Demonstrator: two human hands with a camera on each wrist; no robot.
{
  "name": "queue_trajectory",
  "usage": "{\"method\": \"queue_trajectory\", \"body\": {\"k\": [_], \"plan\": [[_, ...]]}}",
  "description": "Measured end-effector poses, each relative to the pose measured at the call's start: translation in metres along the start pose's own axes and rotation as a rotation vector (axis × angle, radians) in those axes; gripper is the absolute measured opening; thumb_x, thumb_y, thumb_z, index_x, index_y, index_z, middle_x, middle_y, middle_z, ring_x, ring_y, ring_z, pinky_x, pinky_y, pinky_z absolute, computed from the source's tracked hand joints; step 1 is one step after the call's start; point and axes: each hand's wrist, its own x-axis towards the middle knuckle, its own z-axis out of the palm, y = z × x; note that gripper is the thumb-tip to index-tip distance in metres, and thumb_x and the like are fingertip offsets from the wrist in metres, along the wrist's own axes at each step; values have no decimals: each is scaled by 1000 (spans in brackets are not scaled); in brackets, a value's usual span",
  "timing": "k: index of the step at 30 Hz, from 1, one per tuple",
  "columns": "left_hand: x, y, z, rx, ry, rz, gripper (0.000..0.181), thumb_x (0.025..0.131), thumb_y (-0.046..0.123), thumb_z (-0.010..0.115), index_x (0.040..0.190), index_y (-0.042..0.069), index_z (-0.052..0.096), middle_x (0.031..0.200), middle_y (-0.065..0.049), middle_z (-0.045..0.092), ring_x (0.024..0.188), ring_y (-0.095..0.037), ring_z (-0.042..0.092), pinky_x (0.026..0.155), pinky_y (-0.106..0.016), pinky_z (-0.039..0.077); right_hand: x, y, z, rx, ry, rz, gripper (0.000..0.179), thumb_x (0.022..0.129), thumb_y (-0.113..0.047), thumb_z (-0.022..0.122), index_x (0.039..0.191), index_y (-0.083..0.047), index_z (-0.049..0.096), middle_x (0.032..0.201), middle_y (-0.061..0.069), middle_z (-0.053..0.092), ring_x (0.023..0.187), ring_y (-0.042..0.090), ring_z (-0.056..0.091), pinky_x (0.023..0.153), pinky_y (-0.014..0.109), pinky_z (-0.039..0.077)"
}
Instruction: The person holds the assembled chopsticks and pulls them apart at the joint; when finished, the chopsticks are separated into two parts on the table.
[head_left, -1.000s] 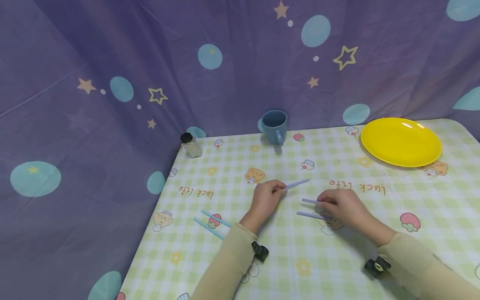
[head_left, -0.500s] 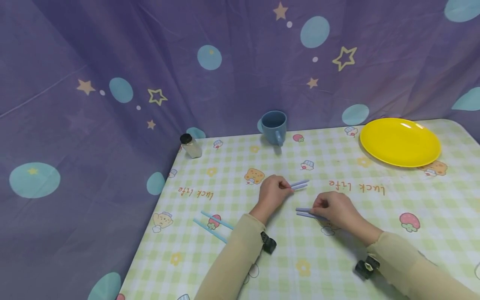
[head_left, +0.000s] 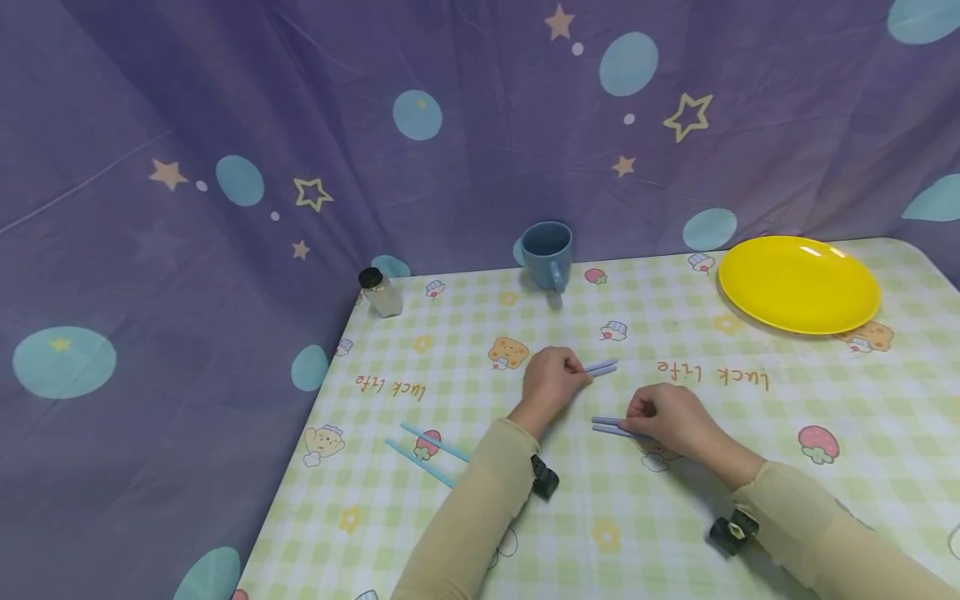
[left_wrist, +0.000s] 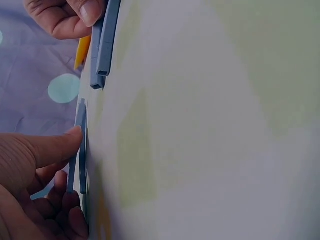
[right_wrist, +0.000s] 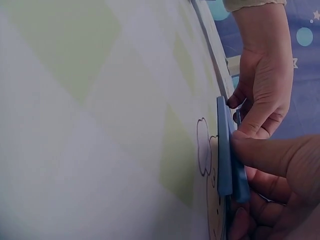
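Observation:
In the head view my left hand point(head_left: 550, 385) pinches two purple-blue chopsticks point(head_left: 602, 368); their ends lie side by side, pointing right. Lower and to the right, my right hand point(head_left: 678, 421) pinches another two purple-blue chopsticks point(head_left: 606, 425) between thumb and fingers, ends pointing left. The right wrist view has that pair point(right_wrist: 225, 145) nearly together, slightly splayed, low over the cloth. Seen from the left wrist, my left thumb presses on its own pair point(left_wrist: 82, 150). Two light blue chopsticks point(head_left: 420, 462) lie on the cloth, partly hidden by my left sleeve.
A blue mug point(head_left: 547, 254) stands at the back edge of the table. A black-lidded shaker jar point(head_left: 382, 296) is at the back left corner, a yellow plate point(head_left: 798, 283) at the back right. The tablecloth point(head_left: 570, 542) is checked green, before a purple curtain.
Each hand has brought its two chopsticks closer together. The left hand has moved right and slightly away from the body. The right hand has shifted a little left, then stayed nearly still.

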Motion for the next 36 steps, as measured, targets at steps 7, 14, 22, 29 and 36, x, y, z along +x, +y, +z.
{"method": "queue_trajectory", "body": {"k": [7,14,22,29,36], "plan": [[3,1,1,43,-1,-3,23,76,31,85,65,22,67,67,14,57,70,-8,53,71,-25,44,1,1,-1,-1,-15,-27,18,84,-19,77,71,-16,65,66,-10,60,63,10,50,65,31,43],[5,3,1,77,-2,-12,26,75,32,86,64,22,65,67,13,56,69,-9,53,70,-26,44,2,1,-3,-1,-35,-51,15,84,-15,75,72,-16,66,67,-11,61,64,9,52,66,31,44],[5,5,1,78,-1,-34,29,74,32,86,63,21,62,66,12,56,67,-10,52,69,-26,44,2,3,-4,4,-58,-59,14,86,-14,74,73,-16,68,69,-11,62,65,9,52,69,33,44],[3,3,-2,75,-4,-28,29,74,32,86,65,21,62,67,12,56,68,-10,51,68,-26,43,1,1,-4,-1,-64,-44,13,88,-16,72,75,-17,69,70,-10,63,66,9,52,68,33,44],[-8,-7,-24,44,34,-17,24,76,30,85,70,19,65,69,9,57,65,-10,51,61,-26,42,2,-4,-6,18,-44,-21,10,89,-19,71,79,-16,69,77,-8,65,73,11,55,74,37,46]]}}
